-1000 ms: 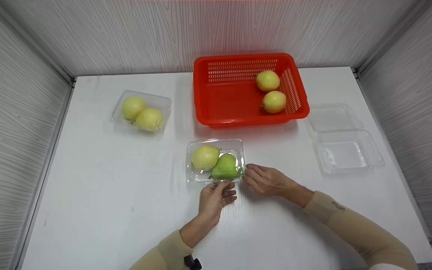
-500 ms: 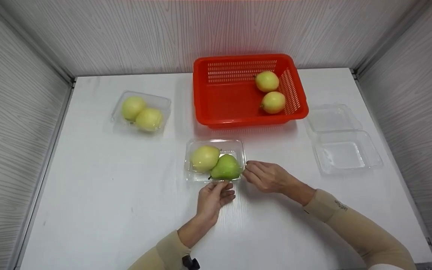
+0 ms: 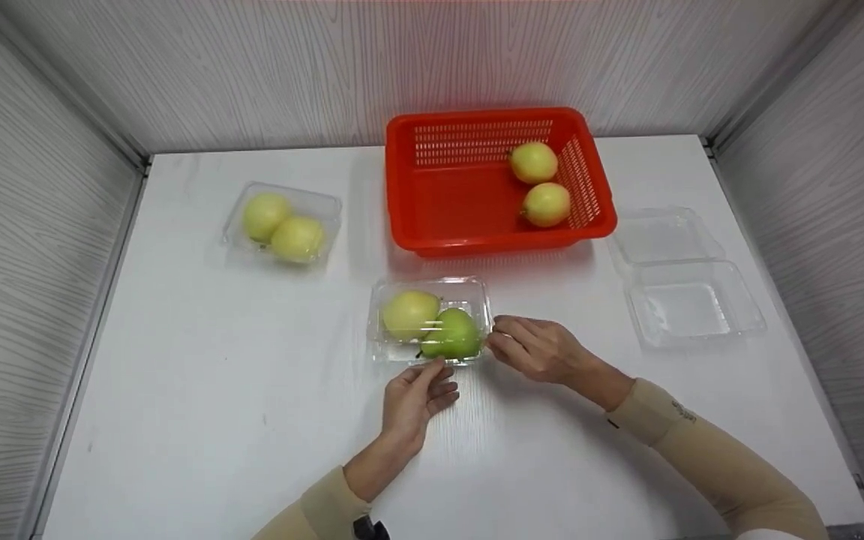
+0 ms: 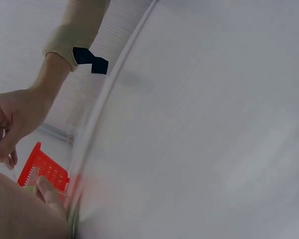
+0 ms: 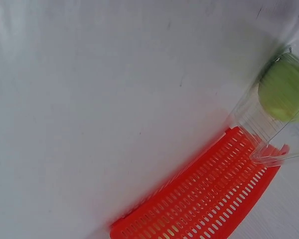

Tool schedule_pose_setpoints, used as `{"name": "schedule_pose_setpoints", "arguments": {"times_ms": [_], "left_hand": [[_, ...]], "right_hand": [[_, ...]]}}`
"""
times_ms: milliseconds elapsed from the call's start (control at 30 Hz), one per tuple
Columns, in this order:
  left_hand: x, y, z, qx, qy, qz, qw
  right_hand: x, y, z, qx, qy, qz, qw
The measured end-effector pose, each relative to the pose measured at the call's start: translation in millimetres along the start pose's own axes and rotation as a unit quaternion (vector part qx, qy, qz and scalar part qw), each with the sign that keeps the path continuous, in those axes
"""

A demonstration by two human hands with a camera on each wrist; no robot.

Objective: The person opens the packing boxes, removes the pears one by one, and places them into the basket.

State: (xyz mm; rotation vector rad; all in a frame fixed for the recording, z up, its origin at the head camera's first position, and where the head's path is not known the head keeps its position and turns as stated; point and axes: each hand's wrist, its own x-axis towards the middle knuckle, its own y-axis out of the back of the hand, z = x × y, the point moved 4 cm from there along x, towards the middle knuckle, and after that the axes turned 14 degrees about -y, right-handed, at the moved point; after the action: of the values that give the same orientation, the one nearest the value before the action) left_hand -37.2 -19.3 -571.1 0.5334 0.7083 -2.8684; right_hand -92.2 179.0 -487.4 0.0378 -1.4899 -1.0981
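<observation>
Nearest, two tan sleeves (image 3: 713, 454) are reaching in over the white tabletop (image 3: 207, 420), a black strap (image 3: 370, 528) showing at the left cuff. The left hand (image 3: 408, 405) is pinching the near rim of a clear container (image 3: 396, 351) between thumb and forefinger, the other fingers lying loosely bent. The right hand (image 3: 537, 349), narrow and curled, is pinching the same container at its right side, close to the near corner. This container is sitting on the tabletop at the middle, just ahead of the hands. Inside, a green pear (image 3: 453, 335) is lying at the near right, stem pointing left, with a yellow fruit (image 3: 409, 315) resting close beside it, farther left. A bright clear edge is crossing over both fruits, short of the near rim; cannot tell how far the lid is standing up. Farther right, a second clear container (image 3: 691, 307) is lying unfolded, its lid (image 3: 668, 235) spreading out behind. Farther left, a third clear container (image 3: 318, 201) is holding two yellow fruits (image 3: 298, 238) side by side. Beyond the middle container, a red basket (image 3: 454, 199) is standing near the back wall (image 3: 312, 75), two more yellow fruits (image 3: 547, 205) resting toward its right side.
</observation>
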Motion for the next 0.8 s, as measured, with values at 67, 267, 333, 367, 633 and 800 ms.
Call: {"name": "schedule_pose_setpoints", "arguments": {"times_ms": [67,267,333,367,633,800], "left_hand": [[-0.5,3.8,2.8,-0.002,-0.001,0.006,1.0000],[-1.5,17.2,12.1,0.019,0.001,0.014,0.9997],[-1.6,22.4,15.3,0.025,0.003,0.018,0.9995],[-1.9,25.0,16.9,0.023,0.004,0.023,0.9995],[-4.2,42.5,29.8,0.016,-0.001,0.048,0.9987],[-3.2,52.7,35.8,0.016,-0.006,0.066,0.9977]], "right_hand": [[0.7,0.5,0.8,0.003,-0.004,0.002,1.000],[2.9,1.5,5.5,0.023,-0.022,0.006,0.999],[3.9,1.7,6.9,0.031,-0.028,0.008,0.999],[4.3,1.4,7.5,0.034,-0.030,0.008,0.999],[7.9,0.2,10.6,0.048,-0.052,0.023,0.997],[12.6,0.1,13.6,0.077,-0.097,0.035,0.992]]}}
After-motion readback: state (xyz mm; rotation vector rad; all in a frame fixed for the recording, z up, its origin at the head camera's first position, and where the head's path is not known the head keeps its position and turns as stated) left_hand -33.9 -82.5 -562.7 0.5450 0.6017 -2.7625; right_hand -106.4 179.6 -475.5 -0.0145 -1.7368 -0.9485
